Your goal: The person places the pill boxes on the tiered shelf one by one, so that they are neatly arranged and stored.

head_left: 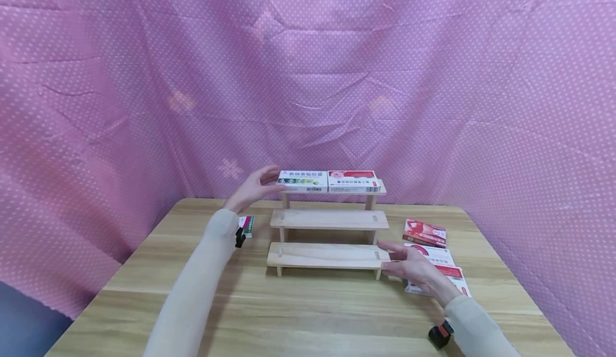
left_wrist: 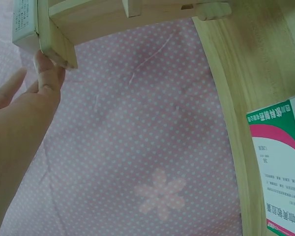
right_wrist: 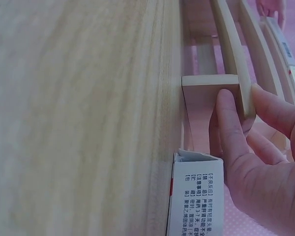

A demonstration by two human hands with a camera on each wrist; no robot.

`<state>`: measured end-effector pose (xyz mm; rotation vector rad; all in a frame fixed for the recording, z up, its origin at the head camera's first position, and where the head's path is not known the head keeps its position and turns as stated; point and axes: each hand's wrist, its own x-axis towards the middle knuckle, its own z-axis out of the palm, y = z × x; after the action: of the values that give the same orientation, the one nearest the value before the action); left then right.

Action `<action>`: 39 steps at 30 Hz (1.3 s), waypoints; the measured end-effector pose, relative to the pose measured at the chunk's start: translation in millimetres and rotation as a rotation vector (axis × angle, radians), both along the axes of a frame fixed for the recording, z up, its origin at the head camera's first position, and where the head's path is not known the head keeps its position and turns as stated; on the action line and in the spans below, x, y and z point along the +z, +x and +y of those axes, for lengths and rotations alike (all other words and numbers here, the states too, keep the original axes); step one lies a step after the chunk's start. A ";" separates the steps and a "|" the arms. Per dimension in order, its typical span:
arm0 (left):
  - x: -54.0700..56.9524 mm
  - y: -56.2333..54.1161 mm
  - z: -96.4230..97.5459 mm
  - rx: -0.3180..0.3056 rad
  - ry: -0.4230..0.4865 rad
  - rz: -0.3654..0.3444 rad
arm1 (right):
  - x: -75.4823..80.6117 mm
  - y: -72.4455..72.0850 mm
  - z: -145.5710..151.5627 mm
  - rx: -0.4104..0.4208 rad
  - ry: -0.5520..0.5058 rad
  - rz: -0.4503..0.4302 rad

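A three-tier wooden display stand stands on the table. On its top tier lie two medicine boxes end to end: a white and green box on the left and a white and red box on the right. My left hand is at the left end of that tier; in the left wrist view a fingertip touches the corner of the shelf under the box, while other fingers stand apart. My right hand pinches the right end of the lowest tier, with thumb above and fingers against the leg below.
At the right lie a red box and white and red boxes, partly behind my right hand. A green and white box rests on the table at the left, mostly behind my sleeve in the head view. Pink dotted cloth hangs behind the table.
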<state>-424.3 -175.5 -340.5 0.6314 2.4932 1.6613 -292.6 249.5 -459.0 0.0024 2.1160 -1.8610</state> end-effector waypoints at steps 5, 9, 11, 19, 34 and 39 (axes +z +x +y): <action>-3.1 3.3 -3.1 -0.028 0.022 0.020 | -0.5 0.2 -0.3 -0.001 -0.008 0.002; -5.3 2.7 -3.5 -0.021 0.012 0.020 | -0.4 0.8 -1.5 -0.011 -0.007 -0.001; -5.7 1.9 -2.7 -0.014 0.016 0.015 | -0.4 1.0 -0.9 -0.012 -0.008 0.000; -12.6 4.8 -12.1 0.035 0.082 0.042 | 0.2 0.7 -0.3 0.000 0.002 0.013; -50.2 18.3 -58.7 0.121 0.092 0.078 | 1.0 0.3 -0.6 0.003 0.009 0.003; -65.3 21.2 -77.1 0.177 0.076 0.066 | 0.0 0.9 -0.7 0.005 0.002 -0.001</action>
<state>-403.1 -252.6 -405.8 0.4917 2.6112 1.8318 -291.7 248.8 -459.0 -0.0011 2.1154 -1.8557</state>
